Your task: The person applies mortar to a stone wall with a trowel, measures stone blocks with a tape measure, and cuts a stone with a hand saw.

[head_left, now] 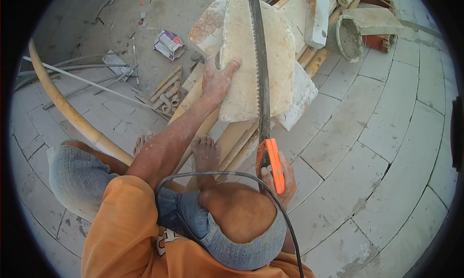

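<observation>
My right hand (287, 182) is wrapped round the orange handle of a hand saw (261, 70), low on the right beside my knee. The long dark toothed blade runs away from me across the face of a pale block (278, 51). My left hand (220, 80) grips the block's left edge, thumb on top and the other fingers partly hidden over the side. Beneath lie more rough white block pieces (300, 97), one showing a brownish face at the far left. Whether the blade has cut into the block I cannot tell.
Bamboo poles (227, 143) run under the blocks, close to my bare foot (206, 150). A mortar-crusted bucket (349, 39) lies tipped at the far right, beside a narrow block (316, 19). Bamboo offcuts (169, 92), pipes and a crumpled bag (169, 44) are on the left. A black cable (217, 173) loops by my knee.
</observation>
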Demonstrator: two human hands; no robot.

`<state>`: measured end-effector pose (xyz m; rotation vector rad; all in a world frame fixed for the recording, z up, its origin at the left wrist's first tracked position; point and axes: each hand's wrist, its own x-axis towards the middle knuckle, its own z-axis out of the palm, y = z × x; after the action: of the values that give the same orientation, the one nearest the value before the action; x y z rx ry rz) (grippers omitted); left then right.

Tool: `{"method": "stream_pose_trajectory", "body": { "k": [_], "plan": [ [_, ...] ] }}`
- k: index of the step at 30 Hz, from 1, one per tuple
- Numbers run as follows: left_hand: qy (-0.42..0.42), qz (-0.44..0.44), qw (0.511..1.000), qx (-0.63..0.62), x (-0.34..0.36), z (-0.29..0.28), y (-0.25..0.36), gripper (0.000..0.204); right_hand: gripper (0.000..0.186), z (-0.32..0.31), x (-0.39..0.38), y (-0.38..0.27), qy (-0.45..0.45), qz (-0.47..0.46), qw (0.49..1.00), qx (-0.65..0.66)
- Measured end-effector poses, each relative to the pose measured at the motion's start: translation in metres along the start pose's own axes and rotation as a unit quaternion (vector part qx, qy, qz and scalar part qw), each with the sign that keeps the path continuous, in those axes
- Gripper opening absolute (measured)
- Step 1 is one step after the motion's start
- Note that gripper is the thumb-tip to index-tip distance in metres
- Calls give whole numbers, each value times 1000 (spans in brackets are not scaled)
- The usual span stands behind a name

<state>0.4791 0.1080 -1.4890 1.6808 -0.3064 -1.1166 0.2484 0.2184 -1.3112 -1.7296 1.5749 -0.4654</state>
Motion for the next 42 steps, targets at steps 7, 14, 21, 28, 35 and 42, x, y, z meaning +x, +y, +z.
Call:
{"method": "stream_pose_trajectory", "body": {
  "k": [7, 14, 21, 28, 35, 42],
  "plan": [
    [-62, -6, 998, -31, -7, -6, 3, 61, 51, 5, -1, 4, -5, 49, 997, 57],
    [-80, 11, 995, -55, 0, -6, -1, 60, 48, 5, 53, -35, -45, 18, 997, 55],
    [-46, -12, 996, -73, -1, -3, -1, 58, 47, -4, 6, -7, -27, 1, 999, 20],
    [-84, -17, 996, -39, -11, -3, 8, 58, 48, 10, 40, -25, -39, 37, 996, 71],
    [-54, -33, 993, -97, -10, -3, 8, 58, 50, -3, -13, 13, -30, -11, 997, 65],
    [-68, -14, 997, -33, -10, -1, 7, 57, 50, 17, 68, -38, -54, -6, 998, 41]
  ]
}}
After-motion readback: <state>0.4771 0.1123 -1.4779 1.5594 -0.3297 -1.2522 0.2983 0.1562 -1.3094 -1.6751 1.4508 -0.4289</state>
